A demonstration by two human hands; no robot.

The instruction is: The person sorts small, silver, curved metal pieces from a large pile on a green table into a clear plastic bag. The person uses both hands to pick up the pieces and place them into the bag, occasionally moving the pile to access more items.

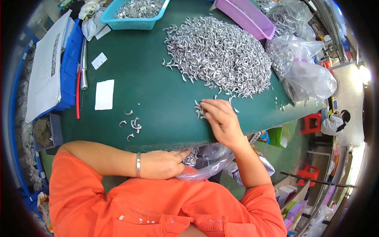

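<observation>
A large heap of small curved silver metal pieces (pixel 221 55) lies on the green tabletop (pixel 146 87). On the near side of the heap, my right hand (pixel 223 120) has its fingers drawn together over a few curved metal pieces (pixel 199 110), which poke out at the fingertips. Below the table's front edge, my left hand (pixel 164 164) is at the mouth of a clear plastic bag (pixel 213 164) by my lap. Its fingers are bent at the bag's rim, and more metal pieces (pixel 191 157) show inside. Several loose curved pieces (pixel 136 125) lie left of my right hand.
At the back stand a turquoise basin (pixel 132 23) of metal pieces and a purple basket (pixel 248 17). Filled plastic bags (pixel 304 77) crowd the right edge. A white paper (pixel 104 94), a red rod (pixel 77 94) and a blue bin (pixel 69 67) are on the left.
</observation>
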